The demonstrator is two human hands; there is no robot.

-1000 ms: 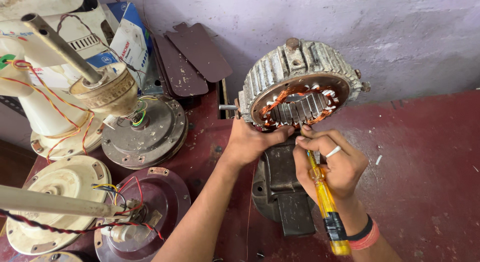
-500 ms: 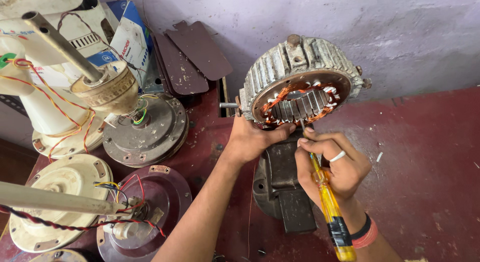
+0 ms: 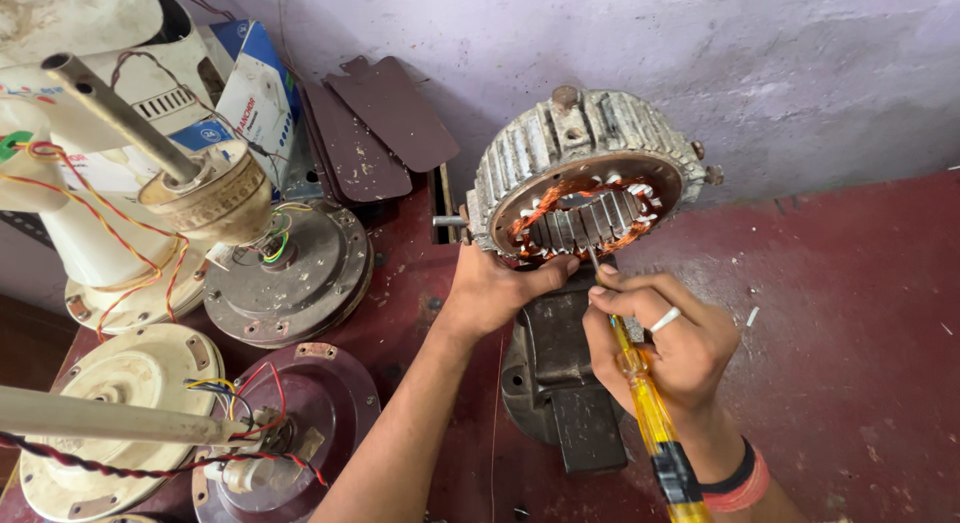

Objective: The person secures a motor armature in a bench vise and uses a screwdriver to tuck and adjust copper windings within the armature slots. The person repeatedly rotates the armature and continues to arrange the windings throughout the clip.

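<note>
Standing on edge in a dark vise [image 3: 560, 383] near the table's [image 3: 850, 383] back edge, the ribbed grey motor stator [image 3: 585, 163] shows copper windings around its slotted core. The left hand [image 3: 495, 293] is closed on its lower rim, thumb along the edge. The right hand [image 3: 670, 343] is wrapped around a yellow-handled screwdriver [image 3: 645, 403], its tip at the windings. Dismantled ceiling-fan motors [image 3: 290, 273] sit toward the table's left side.
</note>
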